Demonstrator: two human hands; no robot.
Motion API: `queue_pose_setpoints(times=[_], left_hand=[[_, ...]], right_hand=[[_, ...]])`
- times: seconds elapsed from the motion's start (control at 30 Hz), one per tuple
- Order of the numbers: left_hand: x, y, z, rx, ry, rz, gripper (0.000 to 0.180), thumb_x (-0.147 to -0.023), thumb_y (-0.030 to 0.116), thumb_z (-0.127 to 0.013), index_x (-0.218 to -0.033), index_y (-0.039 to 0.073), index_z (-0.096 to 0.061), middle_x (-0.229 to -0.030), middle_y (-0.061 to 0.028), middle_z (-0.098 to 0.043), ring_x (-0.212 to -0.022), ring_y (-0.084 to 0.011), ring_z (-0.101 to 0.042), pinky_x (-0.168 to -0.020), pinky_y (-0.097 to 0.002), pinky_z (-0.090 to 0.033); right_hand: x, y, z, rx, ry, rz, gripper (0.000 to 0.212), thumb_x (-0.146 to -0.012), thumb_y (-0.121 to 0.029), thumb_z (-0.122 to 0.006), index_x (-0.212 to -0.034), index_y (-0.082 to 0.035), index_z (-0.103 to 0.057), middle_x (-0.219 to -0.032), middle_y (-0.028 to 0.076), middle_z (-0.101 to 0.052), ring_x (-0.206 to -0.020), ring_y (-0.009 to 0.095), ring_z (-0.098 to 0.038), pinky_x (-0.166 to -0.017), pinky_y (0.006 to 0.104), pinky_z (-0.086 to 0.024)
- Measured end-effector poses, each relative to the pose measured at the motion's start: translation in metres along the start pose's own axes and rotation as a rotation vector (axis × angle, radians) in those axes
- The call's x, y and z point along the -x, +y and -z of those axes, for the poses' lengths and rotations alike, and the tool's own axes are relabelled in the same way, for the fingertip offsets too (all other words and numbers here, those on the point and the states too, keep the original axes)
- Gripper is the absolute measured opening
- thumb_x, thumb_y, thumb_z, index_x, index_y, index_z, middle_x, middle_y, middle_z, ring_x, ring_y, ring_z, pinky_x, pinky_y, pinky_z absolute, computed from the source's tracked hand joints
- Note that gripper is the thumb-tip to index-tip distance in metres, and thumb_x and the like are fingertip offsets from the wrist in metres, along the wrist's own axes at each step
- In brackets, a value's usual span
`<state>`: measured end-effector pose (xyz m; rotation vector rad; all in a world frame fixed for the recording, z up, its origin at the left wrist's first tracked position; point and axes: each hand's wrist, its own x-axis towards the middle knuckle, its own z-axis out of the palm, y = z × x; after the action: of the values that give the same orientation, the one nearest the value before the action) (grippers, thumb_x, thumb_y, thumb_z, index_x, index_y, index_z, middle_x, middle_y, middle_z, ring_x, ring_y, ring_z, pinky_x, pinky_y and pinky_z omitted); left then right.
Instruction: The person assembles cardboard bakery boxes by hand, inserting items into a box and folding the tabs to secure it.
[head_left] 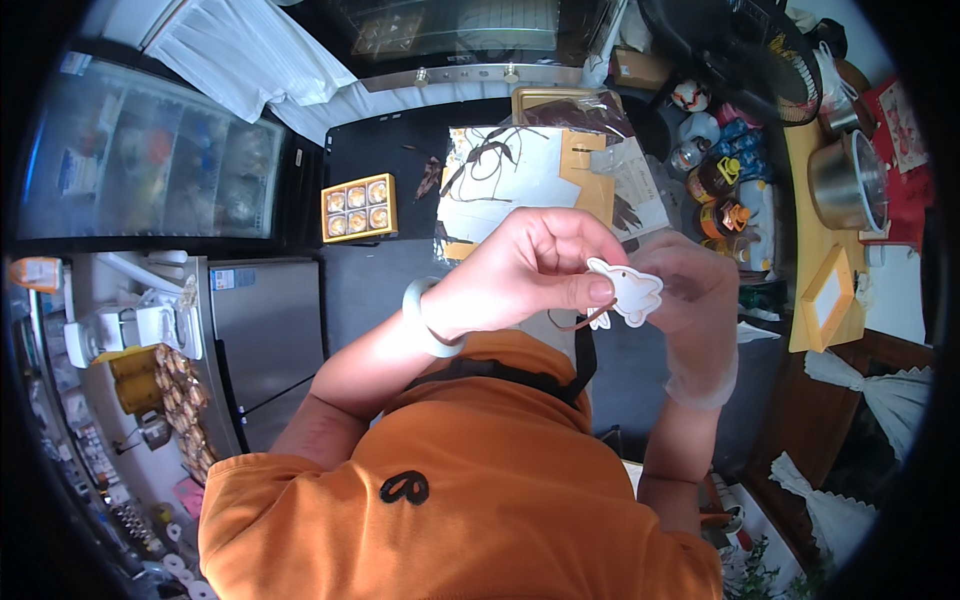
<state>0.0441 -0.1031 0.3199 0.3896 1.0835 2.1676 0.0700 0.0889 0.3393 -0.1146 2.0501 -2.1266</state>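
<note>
In front of my chest, my left hand (535, 262) pinches a white animal-shaped paper tag (632, 292) between thumb and curled fingers. A thin brown cord (570, 326) hangs in a loop from the tag, below my thumb. A smaller white piece shows under the thumb, partly covered. My right hand (692, 285), in a clear plastic glove, closes on the tag's right edge; its fingertips are partly hidden behind it. Beyond my hands, brown ribbons or cords (490, 160) lie over a white sheet (510, 195) on the dark table.
On the table's left sits a yellow box (359, 208) with several round wrapped pieces. Tan cardboard (590, 165) and clear plastic bags (640, 190) lie at the back. Bottles (715, 180) crowd the right, beside a steel pot (845, 180). A fan (745, 60) stands at the far right.
</note>
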Motion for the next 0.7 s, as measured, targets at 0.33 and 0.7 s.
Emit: queue_pose_setpoints(times=[0.33,0.7], left_hand=[[0.006,-0.019,0.009,0.734,-0.147,0.191,0.023,-0.091,0.003,-0.055,-0.114,0.005,-0.050,-0.090,-0.0091,-0.060,-0.076,-0.0126,-0.055,-0.066,-0.0252,-0.041],[0.004,-0.029,0.017,0.690,-0.071,0.238,0.038,-0.081,0.001,-0.065,-0.115,0.009,-0.049,-0.104,-0.0253,-0.048,-0.070,-0.0153,-0.047,-0.057,-0.0237,-0.039]], right_hand=[[0.006,-0.014,-0.022,0.273,0.199,0.302,0.008,-0.071,0.003,-0.068,-0.077,-0.001,-0.064,-0.067,0.006,-0.058,-0.060,0.016,-0.058,-0.056,0.0256,-0.044],[0.009,-0.004,-0.018,0.251,0.244,0.362,0.009,-0.070,0.004,-0.069,-0.075,-0.001,-0.064,-0.068,0.005,-0.058,-0.061,0.014,-0.059,-0.056,0.0252,-0.045]])
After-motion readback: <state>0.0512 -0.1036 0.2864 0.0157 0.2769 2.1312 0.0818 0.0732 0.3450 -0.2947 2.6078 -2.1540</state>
